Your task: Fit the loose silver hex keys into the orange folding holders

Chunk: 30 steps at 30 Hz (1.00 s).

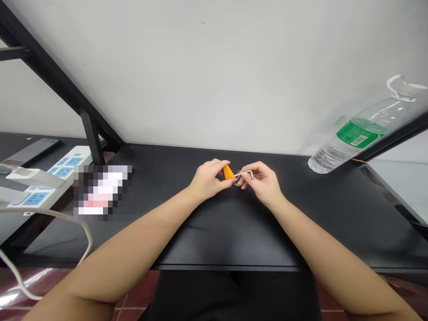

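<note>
Two hands, one orange piece, several bent metal rods

Your two bare hands meet above the middle of one flat black tabletop (pixel 230 236). Your left hand (pixel 207 179) pinches one slim bright-orange piece (pixel 228 172) between thumb and fingers. Your right hand (pixel 262 183), just beside it, pinches thin silver L-bent metal rods (pixel 251 174); you show at least two, exact count hidden by fingers. The rods reach the orange piece's near end; whether any sits inside it, cannot tell.

Right of you, well apart: one clear plastic bottle (pixel 359 133), one green label, one white neck handle. Left: one pixelated object (pixel 104 189) on the tabletop; beyond it, one white power strip with blue socket panels (pixel 77 155), at least three panels visible, and one flat grey device (pixel 33 152).
</note>
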Each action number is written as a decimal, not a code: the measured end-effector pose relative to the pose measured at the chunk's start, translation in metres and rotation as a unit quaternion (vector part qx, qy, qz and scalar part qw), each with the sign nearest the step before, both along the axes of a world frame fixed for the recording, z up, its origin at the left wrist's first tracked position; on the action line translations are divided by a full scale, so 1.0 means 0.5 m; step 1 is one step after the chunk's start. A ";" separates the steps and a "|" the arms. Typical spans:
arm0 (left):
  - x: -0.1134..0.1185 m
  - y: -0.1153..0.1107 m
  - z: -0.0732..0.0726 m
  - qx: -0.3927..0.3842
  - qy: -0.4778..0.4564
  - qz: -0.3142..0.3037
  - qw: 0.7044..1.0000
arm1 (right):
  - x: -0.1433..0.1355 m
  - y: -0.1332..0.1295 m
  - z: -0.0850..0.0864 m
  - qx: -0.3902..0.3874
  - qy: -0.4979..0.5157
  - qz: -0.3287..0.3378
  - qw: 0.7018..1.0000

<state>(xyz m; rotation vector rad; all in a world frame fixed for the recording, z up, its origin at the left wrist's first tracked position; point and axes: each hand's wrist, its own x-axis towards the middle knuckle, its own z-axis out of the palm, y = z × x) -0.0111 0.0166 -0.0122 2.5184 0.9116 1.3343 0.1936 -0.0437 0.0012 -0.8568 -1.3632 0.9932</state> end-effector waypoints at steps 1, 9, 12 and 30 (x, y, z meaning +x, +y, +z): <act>0.000 -0.001 0.000 0.006 0.000 0.001 1.000 | -0.002 0.001 -0.006 -0.004 -0.018 0.008 1.000; 0.001 -0.004 -0.005 0.008 0.033 0.037 0.999 | 0.004 -0.005 -0.016 0.009 -0.172 0.015 0.985; -0.001 -0.003 -0.005 -0.008 0.026 0.036 0.999 | 0.009 -0.009 -0.009 0.083 -0.247 0.004 0.965; 0.000 -0.001 0.008 -0.018 0.095 0.043 0.994 | 0.113 0.022 0.043 0.078 -0.593 0.010 0.801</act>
